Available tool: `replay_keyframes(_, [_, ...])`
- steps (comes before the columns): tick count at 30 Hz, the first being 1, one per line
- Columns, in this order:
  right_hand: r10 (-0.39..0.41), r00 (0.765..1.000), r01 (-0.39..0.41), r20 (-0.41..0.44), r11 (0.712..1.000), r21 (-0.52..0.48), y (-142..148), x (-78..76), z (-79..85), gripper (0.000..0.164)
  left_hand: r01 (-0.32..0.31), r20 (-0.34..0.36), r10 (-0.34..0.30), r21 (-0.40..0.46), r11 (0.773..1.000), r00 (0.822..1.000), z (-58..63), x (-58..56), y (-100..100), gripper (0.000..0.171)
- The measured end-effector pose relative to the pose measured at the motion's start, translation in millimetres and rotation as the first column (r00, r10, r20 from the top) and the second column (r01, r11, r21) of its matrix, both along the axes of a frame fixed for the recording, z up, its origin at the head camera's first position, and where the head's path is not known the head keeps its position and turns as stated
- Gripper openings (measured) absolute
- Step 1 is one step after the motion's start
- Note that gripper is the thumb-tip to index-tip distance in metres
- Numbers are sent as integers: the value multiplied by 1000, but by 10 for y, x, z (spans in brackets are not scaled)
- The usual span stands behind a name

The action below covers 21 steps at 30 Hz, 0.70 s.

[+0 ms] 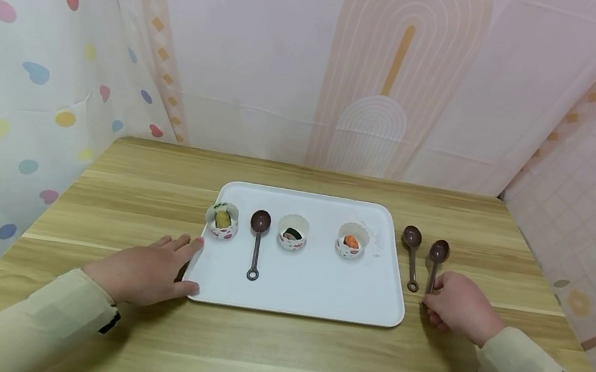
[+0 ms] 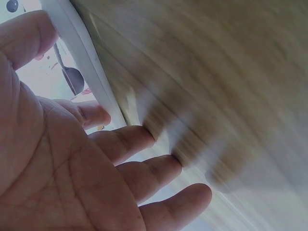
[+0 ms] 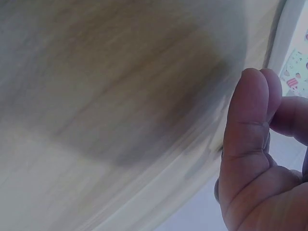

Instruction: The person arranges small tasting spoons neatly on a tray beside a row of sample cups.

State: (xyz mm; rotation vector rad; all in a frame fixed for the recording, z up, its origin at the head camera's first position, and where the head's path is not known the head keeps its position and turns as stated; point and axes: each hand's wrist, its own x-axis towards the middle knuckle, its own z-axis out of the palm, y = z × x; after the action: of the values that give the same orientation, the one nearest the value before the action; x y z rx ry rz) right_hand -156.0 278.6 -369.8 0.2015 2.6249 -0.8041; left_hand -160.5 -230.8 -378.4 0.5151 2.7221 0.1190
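Note:
My left hand (image 1: 149,270) rests at the left edge of a white tray (image 1: 305,290), thumb and index finger touching its rim and the other fingers spread. To the tray's right, my right hand (image 1: 462,307) pinches the handle of a brown measuring spoon (image 1: 439,252) lying on the table; the handle's end is hidden by the fingers. Just left of it lies a second brown measuring spoon (image 1: 412,236). A third brown measuring spoon (image 1: 260,222) sits on the tray, between a left paper cup (image 1: 223,231) and a middle paper cup (image 1: 290,243). The right paper cup (image 1: 350,252) stands farther along.
The left cup holds a yellow-green piece (image 1: 222,220), the middle one a dark-and-white piece (image 1: 293,234), the right one an orange piece (image 1: 351,241). Patterned curtains (image 1: 271,53) enclose the wooden table (image 1: 271,362) behind and at both sides.

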Motion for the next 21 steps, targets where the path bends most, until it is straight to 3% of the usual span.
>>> replay_keyframes(8, [-1,1000,0,-19,1000,-13,3,-7,11,24,-7,13,7,-3,1000,1000,1,-8,4,97])
replay_keyframes(21, [13,999,-13,-44,1000,-4,-28,-7,24,20,1,-2,-1,-2,1000,1000,-3,-12,1,96])
